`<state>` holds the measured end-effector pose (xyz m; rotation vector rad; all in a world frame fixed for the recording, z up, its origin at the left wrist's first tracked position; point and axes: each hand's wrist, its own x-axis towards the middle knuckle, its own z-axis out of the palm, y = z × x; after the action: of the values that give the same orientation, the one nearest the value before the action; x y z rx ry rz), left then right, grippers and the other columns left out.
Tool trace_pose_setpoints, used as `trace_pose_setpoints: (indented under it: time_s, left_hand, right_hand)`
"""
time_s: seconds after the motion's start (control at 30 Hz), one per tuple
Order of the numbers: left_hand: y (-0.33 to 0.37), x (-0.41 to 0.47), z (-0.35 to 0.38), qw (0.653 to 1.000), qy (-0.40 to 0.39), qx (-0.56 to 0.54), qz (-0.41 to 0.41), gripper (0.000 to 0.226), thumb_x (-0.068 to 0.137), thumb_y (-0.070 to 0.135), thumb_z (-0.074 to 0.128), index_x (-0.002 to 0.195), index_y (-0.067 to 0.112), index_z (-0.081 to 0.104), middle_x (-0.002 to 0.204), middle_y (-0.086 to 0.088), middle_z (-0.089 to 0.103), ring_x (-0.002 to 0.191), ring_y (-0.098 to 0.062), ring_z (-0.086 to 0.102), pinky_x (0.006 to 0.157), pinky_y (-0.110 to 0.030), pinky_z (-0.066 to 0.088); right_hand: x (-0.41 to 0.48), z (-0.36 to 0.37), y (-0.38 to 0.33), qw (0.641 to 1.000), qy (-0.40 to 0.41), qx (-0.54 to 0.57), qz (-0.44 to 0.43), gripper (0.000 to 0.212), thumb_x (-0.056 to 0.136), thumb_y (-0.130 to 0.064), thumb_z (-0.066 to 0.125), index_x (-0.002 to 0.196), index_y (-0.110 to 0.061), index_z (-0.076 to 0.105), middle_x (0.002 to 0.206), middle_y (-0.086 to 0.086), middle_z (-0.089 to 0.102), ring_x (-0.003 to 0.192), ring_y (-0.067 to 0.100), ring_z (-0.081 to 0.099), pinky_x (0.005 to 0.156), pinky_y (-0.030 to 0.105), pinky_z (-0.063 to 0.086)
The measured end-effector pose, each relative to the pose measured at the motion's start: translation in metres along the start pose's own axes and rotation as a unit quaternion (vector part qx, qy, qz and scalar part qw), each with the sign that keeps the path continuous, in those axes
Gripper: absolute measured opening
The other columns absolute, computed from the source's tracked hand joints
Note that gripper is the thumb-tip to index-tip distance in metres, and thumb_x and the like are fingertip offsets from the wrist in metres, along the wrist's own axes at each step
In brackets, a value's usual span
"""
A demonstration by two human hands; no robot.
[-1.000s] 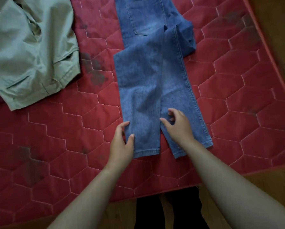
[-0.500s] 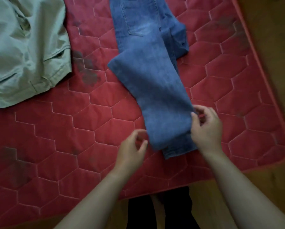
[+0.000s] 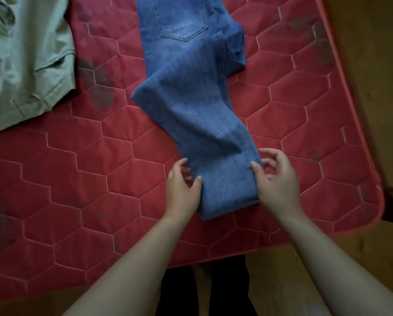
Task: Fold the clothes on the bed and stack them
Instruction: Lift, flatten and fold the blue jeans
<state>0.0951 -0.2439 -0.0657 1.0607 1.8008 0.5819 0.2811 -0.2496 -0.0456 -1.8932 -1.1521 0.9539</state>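
Observation:
Blue jeans [image 3: 197,115] lie lengthwise on the red quilted mattress [image 3: 81,179], seat and back pocket at the top, both legs laid one over the other and angled toward me. My left hand [image 3: 183,190] pinches the left edge of the leg ends, thumb on the denim. At the right edge my right hand [image 3: 277,179] holds the same leg ends, thumb on top and fingers curled beside the cloth. A pale green garment [image 3: 24,60] lies spread at the upper left, apart from both hands.
The mattress's rounded corner [image 3: 377,197] and right edge run close to the jeans, with wooden floor [image 3: 373,87] beyond. Dark stains mark the mattress between the two garments. My dark-trousered legs [image 3: 204,290] stand at the near edge.
The two legs lay side by side; now one lies over the other, shifted right. My right hand carried the edge across, and my left hand came to the left edge.

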Motion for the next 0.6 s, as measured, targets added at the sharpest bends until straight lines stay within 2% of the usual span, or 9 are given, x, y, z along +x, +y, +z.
trace_pose_setpoints:
  time_s: [0.07, 0.17, 0.23, 0.3, 0.37, 0.47, 0.6]
  left_hand:
    - [0.001, -0.003, 0.002, 0.998, 0.001, 0.053, 0.019, 0.051, 0.081, 0.011, 0.066, 0.127, 0.013, 0.045, 0.120, -0.007, 0.051, 0.102, -0.017, 0.056, 0.094, -0.036, 0.047]
    - [-0.001, -0.002, 0.004, 0.991, 0.007, 0.131, -0.001, 0.057, 0.082, 0.019, 0.066, 0.133, 0.011, 0.041, 0.130, -0.011, 0.040, 0.117, -0.025, 0.048, 0.104, -0.036, 0.038]
    - [-0.002, 0.003, 0.008, 0.991, 0.015, 0.132, -0.025, 0.063, 0.084, 0.022, 0.064, 0.138, 0.013, 0.035, 0.134, -0.012, 0.036, 0.122, -0.026, 0.044, 0.107, -0.035, 0.034]
    - [-0.001, 0.008, 0.014, 0.992, 0.020, 0.123, -0.021, 0.068, 0.086, 0.022, 0.063, 0.143, 0.017, 0.027, 0.135, -0.011, 0.035, 0.122, -0.024, 0.044, 0.105, -0.029, 0.033]
    - [0.001, 0.013, 0.019, 0.993, 0.017, 0.118, -0.012, 0.070, 0.087, 0.018, 0.060, 0.146, 0.021, 0.021, 0.134, -0.011, 0.041, 0.119, -0.024, 0.048, 0.098, -0.026, 0.034]
    - [0.004, 0.015, 0.021, 0.996, 0.021, 0.089, -0.017, 0.068, 0.088, 0.013, 0.058, 0.145, 0.021, 0.021, 0.134, -0.009, 0.051, 0.119, -0.026, 0.051, 0.096, -0.029, 0.039]
    - [0.009, -0.007, 0.010, 0.998, 0.024, 0.064, -0.006, 0.069, 0.086, 0.010, 0.061, 0.144, 0.018, 0.024, 0.136, -0.007, 0.049, 0.121, -0.024, 0.050, 0.095, -0.022, 0.036]
  right_hand:
    - [-0.002, -0.005, 0.006, 0.998, -0.006, -0.069, 0.009, 0.026, 0.085, -0.019, 0.064, 0.104, -0.032, 0.054, 0.087, -0.017, 0.064, 0.068, 0.000, 0.059, 0.060, 0.021, 0.047]
    - [0.006, -0.005, 0.025, 0.980, -0.075, -0.172, 0.064, 0.041, 0.086, -0.020, 0.063, 0.123, -0.011, 0.049, 0.102, 0.001, 0.060, 0.083, 0.018, 0.059, 0.074, 0.023, 0.040]
    - [0.018, 0.001, 0.030, 0.978, -0.094, -0.182, 0.033, 0.050, 0.085, -0.020, 0.065, 0.129, -0.007, 0.045, 0.119, 0.007, 0.053, 0.102, 0.020, 0.055, 0.086, 0.021, 0.040]
    - [0.031, 0.009, 0.029, 0.979, -0.118, -0.166, 0.021, 0.060, 0.084, -0.023, 0.066, 0.136, -0.010, 0.039, 0.129, 0.007, 0.046, 0.113, 0.019, 0.050, 0.097, 0.029, 0.041]
    - [0.041, 0.019, 0.027, 0.981, -0.126, -0.139, 0.042, 0.064, 0.084, -0.024, 0.065, 0.140, -0.014, 0.034, 0.128, 0.003, 0.046, 0.111, 0.018, 0.052, 0.095, 0.031, 0.043]
    - [0.041, 0.032, 0.021, 0.986, -0.132, -0.093, 0.039, 0.059, 0.087, -0.020, 0.060, 0.140, -0.023, 0.034, 0.117, -0.004, 0.056, 0.105, 0.016, 0.057, 0.086, 0.026, 0.043]
    - [0.012, 0.021, 0.016, 0.988, -0.119, -0.098, 0.024, 0.058, 0.086, -0.019, 0.058, 0.138, -0.027, 0.033, 0.115, -0.001, 0.061, 0.101, 0.018, 0.060, 0.081, 0.025, 0.042]
